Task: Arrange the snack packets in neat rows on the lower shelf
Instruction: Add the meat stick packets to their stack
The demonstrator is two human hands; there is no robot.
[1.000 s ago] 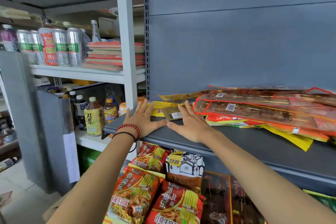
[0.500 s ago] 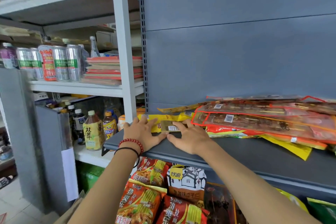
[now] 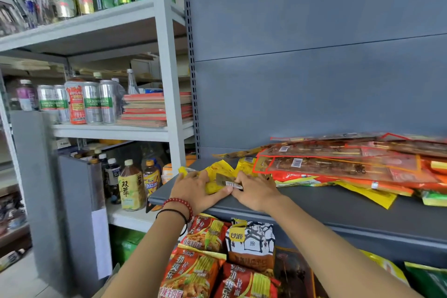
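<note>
Hands: left hand (image 3: 193,191) and right hand (image 3: 256,192) lie side by side, thumbs close together.
Left grip: fingers bent over a crumpled bunch of yellow packets (image 3: 217,172), thumb stretched along their near edge, holding them.
Right grip: fingers fairly straight and close together, laid flat, nothing held.
Between the thumbs: a small dark barcode packet (image 3: 228,181), touched from both sides and lying on the yellow ones.
Left wrist: red bead bracelet (image 3: 179,202) with a black cord beside it.
Under the hands: grey shelf (image 3: 314,208), both hands at its front left corner.
Right of the right hand: an untidy overlapping pile of long packets (image 3: 338,164), red-edged and clear-fronted, with yellow and orange ones sticking out beneath.
Below the wrists: red noodle packets (image 3: 200,271) on the next level down.
Beyond the fingertips: plain grey back panel (image 3: 314,55).
Left of the left hand: white rack (image 3: 167,80) with cans (image 3: 94,101), stacked flat boxes (image 3: 150,109) and tea bottles (image 3: 131,186).
Change: half a second ago both hands lay flat with fingertips at the packets. Now the left fingers have curled and the yellow packets are bunched up under them, nearer the shelf edge.
</note>
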